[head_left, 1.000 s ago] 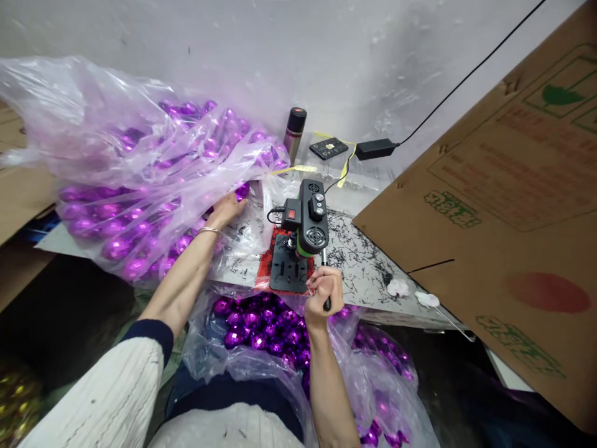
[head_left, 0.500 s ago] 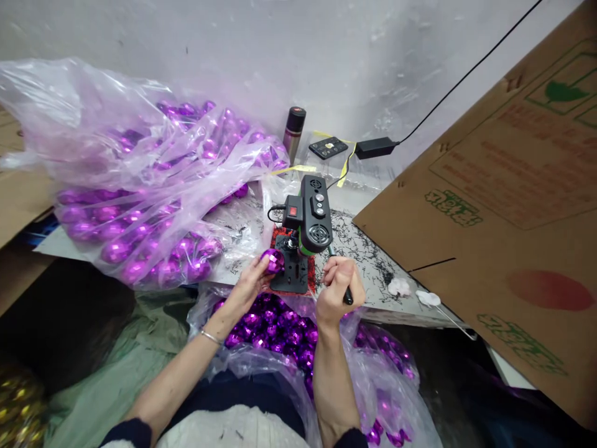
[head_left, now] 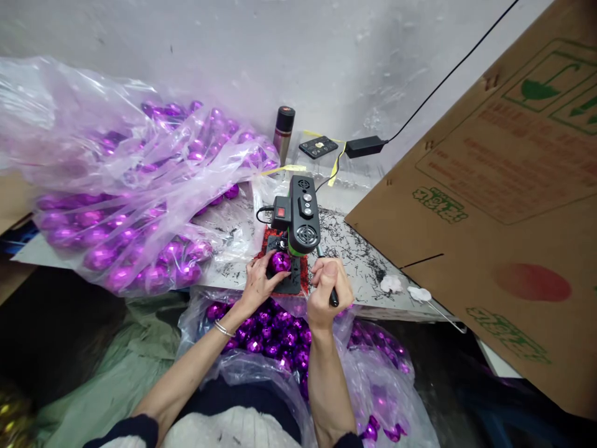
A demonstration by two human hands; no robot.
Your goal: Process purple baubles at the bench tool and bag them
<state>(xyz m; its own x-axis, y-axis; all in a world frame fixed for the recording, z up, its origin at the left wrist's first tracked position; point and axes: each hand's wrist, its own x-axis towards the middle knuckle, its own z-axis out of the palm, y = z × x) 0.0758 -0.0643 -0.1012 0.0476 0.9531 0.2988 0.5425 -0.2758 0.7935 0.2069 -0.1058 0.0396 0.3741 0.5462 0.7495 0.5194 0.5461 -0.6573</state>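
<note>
A shiny purple faceted ball [head_left: 280,262] sits between the thumb and fingers of my left hand [head_left: 259,281], over the black base plate [head_left: 291,285] of a small bench drill press. The black drill head [head_left: 304,214] stands just above and behind the ball; its tip is hidden from view. My right hand [head_left: 330,289] is wrapped round the black-ended lever [head_left: 334,298] at the machine's right side. Under the plate shows a red mat [head_left: 304,274]. Below the table edge, an opened plastic bag in my lap holds many purple balls [head_left: 265,330].
A large clear bag of purple balls [head_left: 116,230] covers the table's left. Behind the machine are a dark thermos [head_left: 283,134], a phone [head_left: 318,147] and a power adapter [head_left: 366,146]. A big cardboard box [head_left: 489,205] leans in from the right. Black shavings [head_left: 347,249] litter the tabletop.
My left hand has drawn a purple ball from beside the large bag and brought it rightward onto the base plate. My right hand has stayed on the lever, which has swung slightly outward.
</note>
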